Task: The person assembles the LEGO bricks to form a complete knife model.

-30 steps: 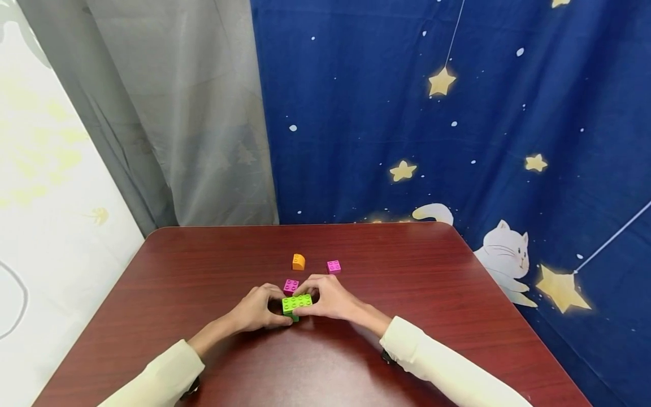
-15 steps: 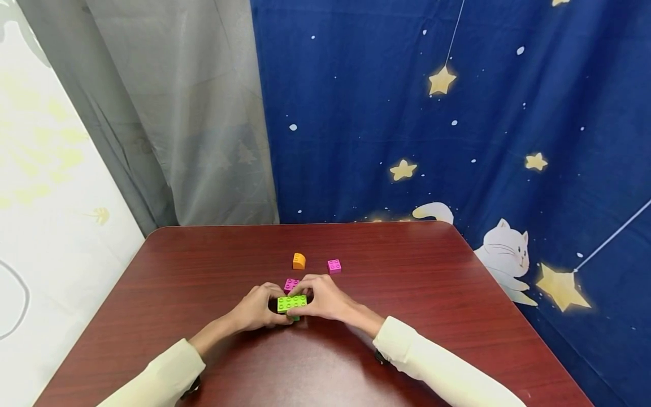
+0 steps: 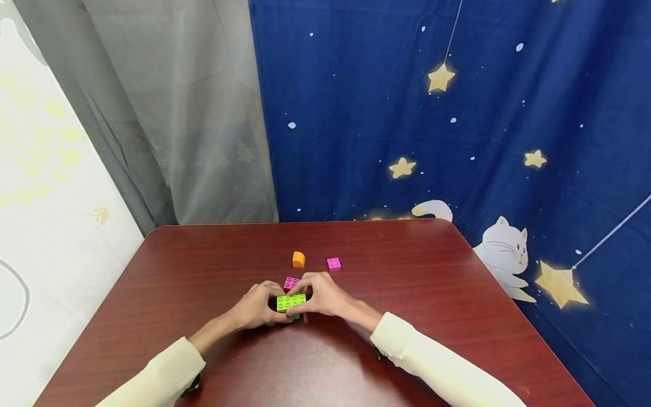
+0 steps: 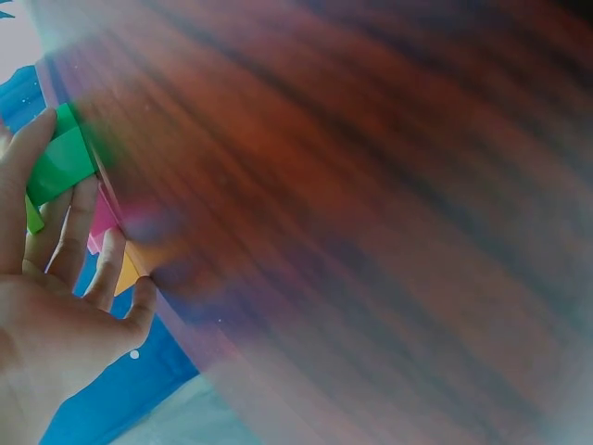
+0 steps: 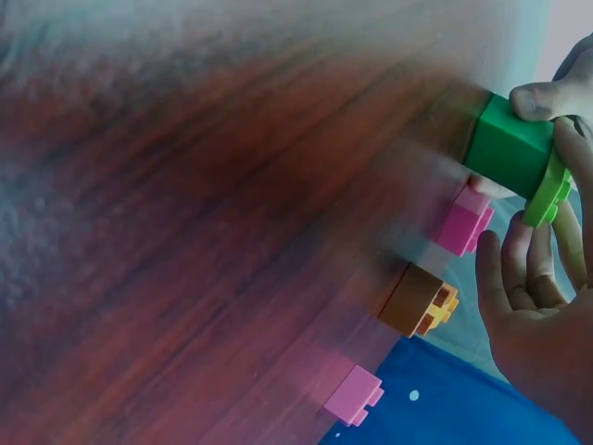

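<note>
My left hand [image 3: 256, 307] holds a dark green toy brick [image 5: 512, 146] between thumb and fingers, low at the table. On top of that brick lies a lime-green eight-stud brick [image 3: 291, 301], which my right hand [image 3: 324, 297] pinches between thumb and fingertips. From the head camera, the lime brick covers most of the green one. In the left wrist view the green brick's smooth side faces the camera, and only a sliver of lime brick [image 4: 34, 218] appears. Right behind the hands sits a magenta brick [image 3: 290, 282], partly covered by the right fingers.
Farther back on the dark red wooden table [image 3: 229, 249] are an orange brick [image 3: 298, 259] with a rounded side and a pink four-stud brick [image 3: 333, 264]. A blue star-patterned curtain [image 3: 356, 113] and a grey curtain [image 3: 203, 113] hang beyond the far edge.
My right hand has shifted slightly left with the lime brick, bringing it farther over the green brick. The left hand has stayed in place, as have the loose bricks.
</note>
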A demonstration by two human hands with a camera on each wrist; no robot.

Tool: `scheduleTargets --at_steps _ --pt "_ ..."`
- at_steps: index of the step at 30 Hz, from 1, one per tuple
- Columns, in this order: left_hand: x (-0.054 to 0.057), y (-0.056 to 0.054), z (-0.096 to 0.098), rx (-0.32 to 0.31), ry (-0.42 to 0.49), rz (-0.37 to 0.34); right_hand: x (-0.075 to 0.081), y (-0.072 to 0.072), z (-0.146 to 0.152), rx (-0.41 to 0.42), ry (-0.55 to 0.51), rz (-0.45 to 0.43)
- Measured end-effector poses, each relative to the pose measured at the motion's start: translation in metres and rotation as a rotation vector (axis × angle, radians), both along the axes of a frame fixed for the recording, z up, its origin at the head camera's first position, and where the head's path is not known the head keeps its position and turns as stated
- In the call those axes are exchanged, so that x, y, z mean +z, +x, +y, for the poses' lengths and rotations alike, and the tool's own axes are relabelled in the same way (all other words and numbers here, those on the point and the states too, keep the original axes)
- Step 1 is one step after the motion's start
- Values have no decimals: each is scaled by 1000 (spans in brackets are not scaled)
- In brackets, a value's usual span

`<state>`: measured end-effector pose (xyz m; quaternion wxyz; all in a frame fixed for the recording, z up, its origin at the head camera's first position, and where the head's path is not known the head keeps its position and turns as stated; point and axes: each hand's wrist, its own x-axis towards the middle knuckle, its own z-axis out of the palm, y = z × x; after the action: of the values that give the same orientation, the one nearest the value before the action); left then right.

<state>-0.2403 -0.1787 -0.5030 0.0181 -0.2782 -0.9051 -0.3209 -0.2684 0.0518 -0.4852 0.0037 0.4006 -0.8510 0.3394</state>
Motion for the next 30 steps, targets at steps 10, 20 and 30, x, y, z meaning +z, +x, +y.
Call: scheduleTargets --at_steps 10,20,30 --pt "1 4 -5 10 -5 -9 -5 0 -5 18 -10 -8" --pt "-1 -2 3 0 -4 3 -7 1 4 -17 -30 -2" --pt "0 -1 1 8 -18 4 -2 3 4 9 -24 -8"
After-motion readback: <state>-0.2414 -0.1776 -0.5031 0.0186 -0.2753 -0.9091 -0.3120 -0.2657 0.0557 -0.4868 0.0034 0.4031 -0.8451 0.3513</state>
